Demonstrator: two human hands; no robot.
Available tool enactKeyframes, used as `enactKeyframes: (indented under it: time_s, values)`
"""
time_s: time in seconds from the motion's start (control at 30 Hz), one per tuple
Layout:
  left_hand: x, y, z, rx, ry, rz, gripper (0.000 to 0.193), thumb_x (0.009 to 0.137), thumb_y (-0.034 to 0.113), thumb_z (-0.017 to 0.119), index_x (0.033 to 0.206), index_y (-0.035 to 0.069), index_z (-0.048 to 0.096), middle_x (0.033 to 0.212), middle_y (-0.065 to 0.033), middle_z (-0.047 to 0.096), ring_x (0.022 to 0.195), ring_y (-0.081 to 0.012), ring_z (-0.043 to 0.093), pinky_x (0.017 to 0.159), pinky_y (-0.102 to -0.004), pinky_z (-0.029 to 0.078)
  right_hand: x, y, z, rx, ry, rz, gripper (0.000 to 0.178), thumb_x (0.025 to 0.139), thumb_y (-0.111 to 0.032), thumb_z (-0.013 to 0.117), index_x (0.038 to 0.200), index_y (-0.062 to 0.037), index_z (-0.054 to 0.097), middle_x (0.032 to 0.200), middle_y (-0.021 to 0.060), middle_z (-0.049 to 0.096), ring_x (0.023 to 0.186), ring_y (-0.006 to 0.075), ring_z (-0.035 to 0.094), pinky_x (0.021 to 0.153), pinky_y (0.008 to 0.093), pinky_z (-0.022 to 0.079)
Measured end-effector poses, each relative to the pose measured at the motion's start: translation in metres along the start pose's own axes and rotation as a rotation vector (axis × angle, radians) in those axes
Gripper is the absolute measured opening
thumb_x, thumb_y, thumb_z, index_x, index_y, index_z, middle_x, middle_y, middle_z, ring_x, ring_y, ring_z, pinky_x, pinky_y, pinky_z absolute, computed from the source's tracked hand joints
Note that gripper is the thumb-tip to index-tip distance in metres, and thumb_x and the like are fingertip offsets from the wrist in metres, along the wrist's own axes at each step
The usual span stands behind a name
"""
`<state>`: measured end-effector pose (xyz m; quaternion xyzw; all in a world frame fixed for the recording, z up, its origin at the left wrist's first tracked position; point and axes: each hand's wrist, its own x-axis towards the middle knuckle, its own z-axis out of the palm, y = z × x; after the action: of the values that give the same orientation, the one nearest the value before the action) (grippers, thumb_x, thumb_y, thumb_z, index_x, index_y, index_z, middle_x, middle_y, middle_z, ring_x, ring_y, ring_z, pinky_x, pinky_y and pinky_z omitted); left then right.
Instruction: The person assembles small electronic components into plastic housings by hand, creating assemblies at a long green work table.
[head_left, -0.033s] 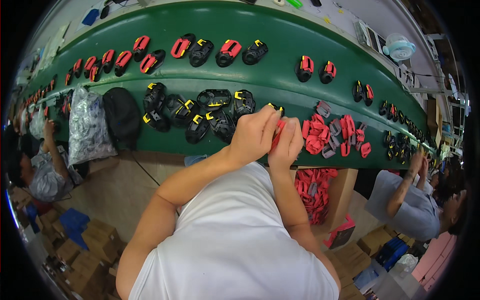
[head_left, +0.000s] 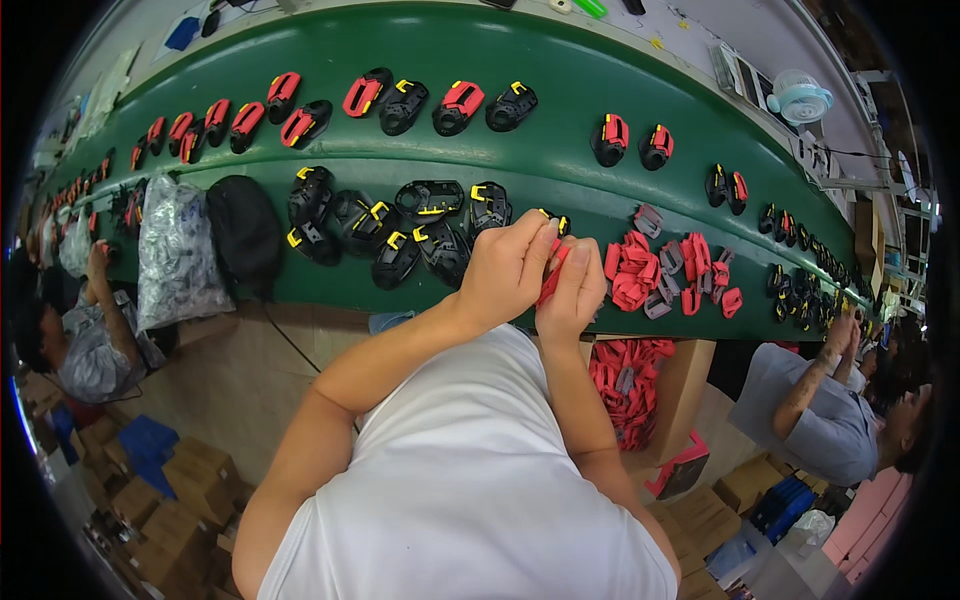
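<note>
My left hand [head_left: 507, 268] and my right hand [head_left: 574, 292] meet at the table's near edge, fingers pinched together. A red plastic part [head_left: 551, 281] shows between them, held by both; the fingers cover most of its shape. Just beyond my fingertips, a black plastic housing with a yellow clip [head_left: 562, 222] is partly hidden. Several similar black housings [head_left: 397, 258] with yellow clips lie in a loose group left of my hands. Close by on the right is a pile of red plastic parts [head_left: 632, 278], with grey plastic parts [head_left: 648, 220] mixed in.
Black-and-red assemblies [head_left: 458, 108] sit along the far side of the green table [head_left: 560, 50]. A clear plastic bag [head_left: 178, 255] and a black rounded object [head_left: 243, 232] stand at left. Below the edge, a cardboard box [head_left: 685, 385] holds red parts. People work on both sides.
My hands keep almost the same pose around the red part. At the right, the other person's hands have shifted slightly.
</note>
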<state>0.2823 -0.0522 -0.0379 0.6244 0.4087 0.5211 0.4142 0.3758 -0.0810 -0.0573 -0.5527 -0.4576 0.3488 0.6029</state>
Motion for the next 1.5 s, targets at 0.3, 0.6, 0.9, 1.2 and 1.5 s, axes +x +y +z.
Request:
enactKeyframes:
  time_s: [0.3,0.6,0.9,1.2,1.5]
  values:
    - [0.048,-0.06,-0.031,0.117,-0.013,0.04,0.012,0.087,0.005,0.049,0.078,-0.002,0.055,0.06,-0.014,0.052,0.048,-0.0269,0.054,0.044,-0.0335,0.041,0.048,0.035,0.048,-0.088,-0.082,0.089,0.033,0.098,-0.023,0.035,0.07,-0.0049,0.041,0.061,-0.0005,0.041,0.055,0.0065,0.036,0.049,0.0239,0.029]
    - [0.123,-0.17,-0.08,0.041,-0.012,-0.253,0.015,0.087,0.008,0.051,0.075,-0.001,0.053,0.056,-0.0154,0.051,0.05,-0.0307,0.055,0.045,-0.0356,0.042,0.12,0.113,0.133,-0.077,-0.057,0.38,0.033,0.098,-0.025,0.037,0.073,-0.004,0.044,0.065,-0.0015,0.041,0.06,0.006,0.035,0.053,0.023,0.031]
    - [0.191,-0.273,-0.138,0.089,-0.216,-0.463,0.032,0.091,0.027,0.045,0.077,-0.001,0.054,0.066,-0.0156,0.054,0.057,-0.028,0.052,0.056,-0.0355,0.041,0.181,0.164,0.166,0.03,-0.145,0.559,0.03,0.098,-0.026,0.037,0.078,-0.0047,0.046,0.07,-0.0007,0.047,0.059,0.0037,0.038,0.054,0.0193,0.034]
    - [0.209,-0.359,-0.169,1.101,0.203,-0.247,0.078,0.074,0.044,0.067,0.127,-0.005,0.034,0.128,-0.0245,0.036,0.117,-0.0415,0.035,0.092,-0.0527,0.033,0.176,0.102,0.134,0.126,-0.249,0.498,0.013,0.088,-0.009,0.058,0.096,-0.0002,0.053,0.082,-0.0004,0.053,0.072,0.0051,0.048,0.065,0.0203,0.04]
    - [0.142,-0.266,-0.14,1.125,0.186,-0.571,0.071,0.07,0.036,0.072,0.123,0.0,0.039,0.116,-0.0193,0.048,0.11,-0.0362,0.046,0.09,-0.0511,0.035,0.088,0.001,0.014,0.148,-0.331,0.4,0.013,0.089,-0.006,0.055,0.1,0.0027,0.054,0.09,0.0041,0.058,0.08,0.0064,0.053,0.073,0.0216,0.044]
